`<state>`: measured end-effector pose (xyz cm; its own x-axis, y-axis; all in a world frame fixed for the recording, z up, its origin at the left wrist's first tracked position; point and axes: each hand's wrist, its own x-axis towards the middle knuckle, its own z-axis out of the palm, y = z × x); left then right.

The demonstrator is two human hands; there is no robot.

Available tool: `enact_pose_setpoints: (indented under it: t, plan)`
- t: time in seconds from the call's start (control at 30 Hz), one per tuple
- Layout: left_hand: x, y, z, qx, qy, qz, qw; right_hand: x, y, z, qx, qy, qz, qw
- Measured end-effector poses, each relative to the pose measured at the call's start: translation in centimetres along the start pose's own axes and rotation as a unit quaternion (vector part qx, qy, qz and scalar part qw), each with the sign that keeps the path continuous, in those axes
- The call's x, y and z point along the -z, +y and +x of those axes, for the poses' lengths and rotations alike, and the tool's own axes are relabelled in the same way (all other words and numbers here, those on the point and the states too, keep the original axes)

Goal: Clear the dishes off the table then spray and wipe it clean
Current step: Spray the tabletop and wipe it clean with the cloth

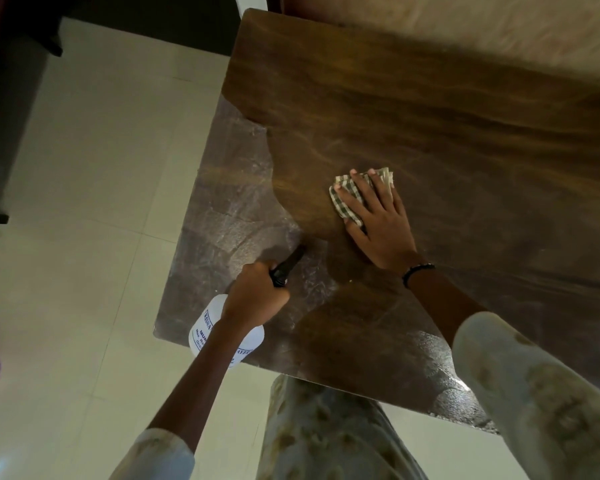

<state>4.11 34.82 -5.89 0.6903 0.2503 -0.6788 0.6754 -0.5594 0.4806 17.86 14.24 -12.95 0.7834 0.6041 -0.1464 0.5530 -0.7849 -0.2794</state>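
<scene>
Pale cream square floor tiles (94, 188) spread left of the scene under dim, warm light. Dark furniture (0, 109) stands at the far left; a beige cushioned sofa (482, 32) lies beyond.

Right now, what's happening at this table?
A person is cleaning a wooden table. The right hand presses flat on a checked cloth on the tabletop. The left hand grips a white spray bottle by its black trigger head, nozzle aimed over the near-left part, which shows a film of spray. No dishes are visible on the table, so it looks like the spray-and-wipe stage.
</scene>
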Motion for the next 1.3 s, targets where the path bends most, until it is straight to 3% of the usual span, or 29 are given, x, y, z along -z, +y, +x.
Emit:
enact_pose_setpoints:
  t: [0.17,0.3,0.47,0.6,0.73,0.9,1.03,1.17,1.3]
  plan:
    - [0.2,-0.6,-0.4,0.015,0.019,0.005,1.0,-0.6,-1.7,0.4,-0.027,0.021,0.009,0.999]
    - [0.5,-0.9,-0.8,0.026,0.048,-0.001,0.999,-1.6,-5.6,1.2,0.001,0.035,0.015,0.999]
    - [1.2,-1.1,-1.3,0.015,0.1,-0.044,0.994,-3.3,-10.3,-0.8,0.126,0.007,0.014,0.992]
    - [1.3,-1.1,-1.9,0.016,0.089,-0.046,0.995,-3.1,-7.0,-5.9,0.216,-0.039,-0.023,0.975]
    - [1.0,-1.3,-2.2,0.01,0.094,-0.045,0.995,-1.0,-3.1,-5.1,0.133,-0.036,-0.034,0.99]
    - [0.5,-2.3,-2.9,-0.007,0.117,-0.039,0.992,-2.2,-8.4,1.0,0.035,0.031,0.004,0.999]
    - [0.1,-2.8,-3.6,-0.018,0.113,-0.047,0.992,-3.9,-13.1,-1.0,0.137,-0.004,-0.017,0.99]
    - [-0.1,-3.5,-4.8,-0.004,0.095,-0.063,0.994,-3.9,-10.1,-7.1,0.247,-0.051,-0.027,0.967]
    - [-0.7,-4.6,-6.2,0.018,0.09,-0.09,0.992,-2.1,-5.3,-6.9,0.196,-0.04,-0.043,0.979]
